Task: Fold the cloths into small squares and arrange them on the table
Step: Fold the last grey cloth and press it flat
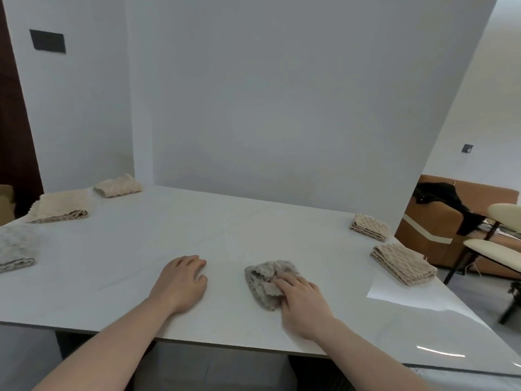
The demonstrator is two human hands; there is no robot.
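R hand (303, 301) near the tabletop (225, 230) front edge, fingers curled, gripping the crumpled grey cloth (265, 283). L hand (181, 280) just beside it, palm down on the tabletop, fingers loosely bent, holding nothing

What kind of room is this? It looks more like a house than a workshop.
Probably a home dining or living area: a pale stone-look table against a white wall, a cream padded chair at right, and a tan sofa behind with dark clothing draped on it.

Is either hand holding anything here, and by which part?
The right hand rests on the near right edge of the grey cloth; whether it grips cannot be told. The left hand lies flat on the table, holding nothing.
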